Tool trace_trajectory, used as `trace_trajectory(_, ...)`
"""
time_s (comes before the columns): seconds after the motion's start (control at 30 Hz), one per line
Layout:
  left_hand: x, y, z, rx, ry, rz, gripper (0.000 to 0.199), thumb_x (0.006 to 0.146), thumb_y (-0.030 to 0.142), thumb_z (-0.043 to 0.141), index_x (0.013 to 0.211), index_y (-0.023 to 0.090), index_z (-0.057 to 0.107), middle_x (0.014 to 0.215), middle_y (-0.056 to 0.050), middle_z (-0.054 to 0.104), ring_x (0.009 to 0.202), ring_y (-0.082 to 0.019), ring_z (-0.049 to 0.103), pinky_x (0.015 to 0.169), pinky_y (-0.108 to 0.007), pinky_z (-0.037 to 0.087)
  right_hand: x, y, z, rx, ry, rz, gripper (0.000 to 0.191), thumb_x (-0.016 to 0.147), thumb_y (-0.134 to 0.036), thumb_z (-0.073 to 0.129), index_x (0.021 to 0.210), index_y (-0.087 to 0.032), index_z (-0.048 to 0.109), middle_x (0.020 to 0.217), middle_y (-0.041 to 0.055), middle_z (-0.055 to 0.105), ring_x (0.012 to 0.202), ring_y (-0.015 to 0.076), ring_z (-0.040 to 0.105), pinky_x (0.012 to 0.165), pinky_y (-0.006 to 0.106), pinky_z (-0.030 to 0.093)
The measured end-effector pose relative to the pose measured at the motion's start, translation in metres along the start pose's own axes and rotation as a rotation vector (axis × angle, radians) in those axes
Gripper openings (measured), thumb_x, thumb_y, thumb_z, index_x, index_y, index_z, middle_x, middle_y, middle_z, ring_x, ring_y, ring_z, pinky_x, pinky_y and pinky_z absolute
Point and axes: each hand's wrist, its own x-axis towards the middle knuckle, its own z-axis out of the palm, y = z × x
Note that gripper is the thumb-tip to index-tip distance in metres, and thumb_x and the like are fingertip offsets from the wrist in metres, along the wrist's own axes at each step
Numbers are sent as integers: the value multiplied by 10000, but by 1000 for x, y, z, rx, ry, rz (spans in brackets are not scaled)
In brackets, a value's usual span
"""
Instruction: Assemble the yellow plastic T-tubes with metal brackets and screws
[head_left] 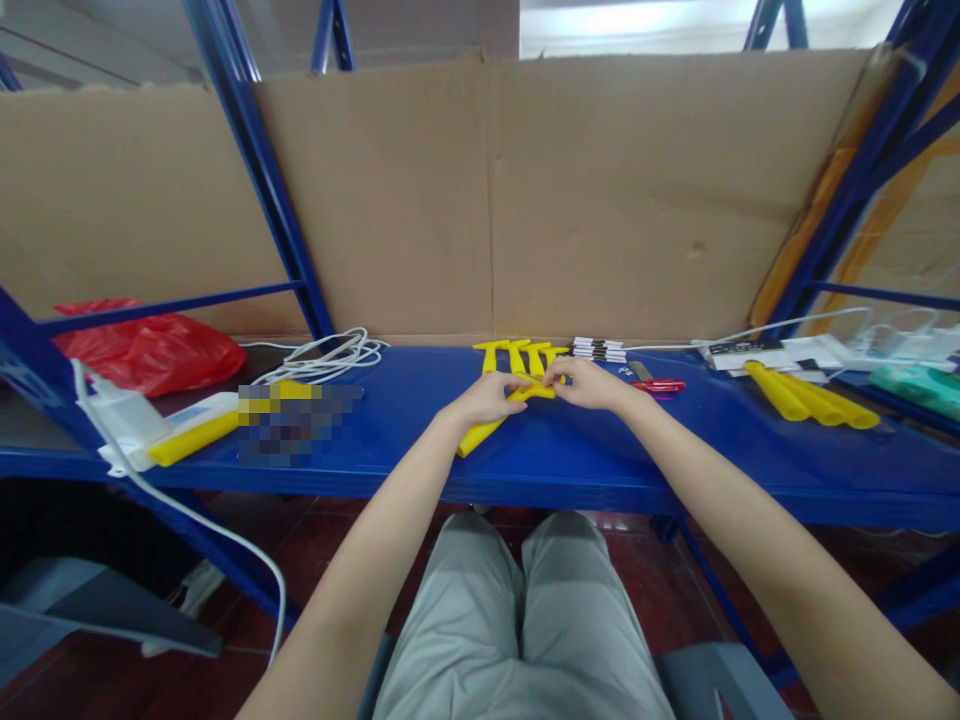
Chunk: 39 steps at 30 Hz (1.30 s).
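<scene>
My left hand (487, 398) is closed around a yellow T-shaped plastic piece (480, 438), its tube-like handle slanting down to the left, near the front of the blue shelf. The fingers of my right hand (589, 384) are pinched together at the right end of the piece's crossbar. Whether a small part is also between those fingertips is hidden. Just behind my hands lie several similar yellow T-shaped pieces (519, 357) in a row. Stacked strips in white and black (598, 349) sit beyond my right hand. A red-handled tool (661, 385) lies to its right.
The blue shelf (405, 430) has a cardboard back (390, 220) and blue uprights. Yellow tubes (814, 398) lie at right. At left are a red plastic bag (161, 350), coiled white cable (330, 355), a white plug block (124, 410) and another yellow tube (195, 437).
</scene>
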Motion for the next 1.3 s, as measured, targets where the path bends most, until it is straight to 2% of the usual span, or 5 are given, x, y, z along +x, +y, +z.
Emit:
trace_trajectory(0.73, -4, 12, -5, 28, -8, -36, 430, 733, 168, 693, 1162, 137, 683, 1185, -88, 684, 1089, -240, 632, 991, -324, 441, -1, 6, 1, 10, 47, -101, 317, 700, -40, 462, 815, -170, 727, 839, 69, 706, 767, 168, 626, 764, 308, 487)
trace_trajectory(0.9, -5, 14, -5, 32, 3, -33, 455, 737, 173, 681, 1191, 163, 669, 1149, -72, 702, 1033, -230, 648, 961, -331, 456, 0, 8, 4, -19, 104, -21, 320, 715, -62, 476, 929, -157, 693, 915, 86, 701, 787, 177, 623, 768, 316, 482)
trace_trajectory(1.03, -6, 13, -5, 2, -31, 31, 512, 766, 162, 632, 1277, 187, 607, 1164, -60, 696, 996, -211, 652, 945, -324, 457, 0, 10, 5, -40, 121, 67, 258, 756, -93, 488, 928, -144, 672, 923, 101, 695, 775, 177, 617, 746, 301, 474)
trace_trajectory(1.17, -6, 12, -5, -16, -53, 119, 458, 794, 122, 568, 1239, 207, 638, 1229, -56, 666, 1095, -204, 613, 1009, -326, 407, 0, 8, 2, -75, 73, 121, 198, 774, -100, 487, 809, -145, 677, 828, 88, 698, 717, 168, 603, 694, 270, 448)
trace_trajectory(1.3, -6, 12, -5, -7, -77, 115, 437, 821, 135, 550, 1242, 218, 635, 1281, -48, 634, 1156, -201, 583, 1046, -326, 375, 1, 4, 0, -92, -13, 183, 248, 814, -149, 482, 637, -148, 656, 678, 67, 673, 614, 151, 573, 599, 243, 405)
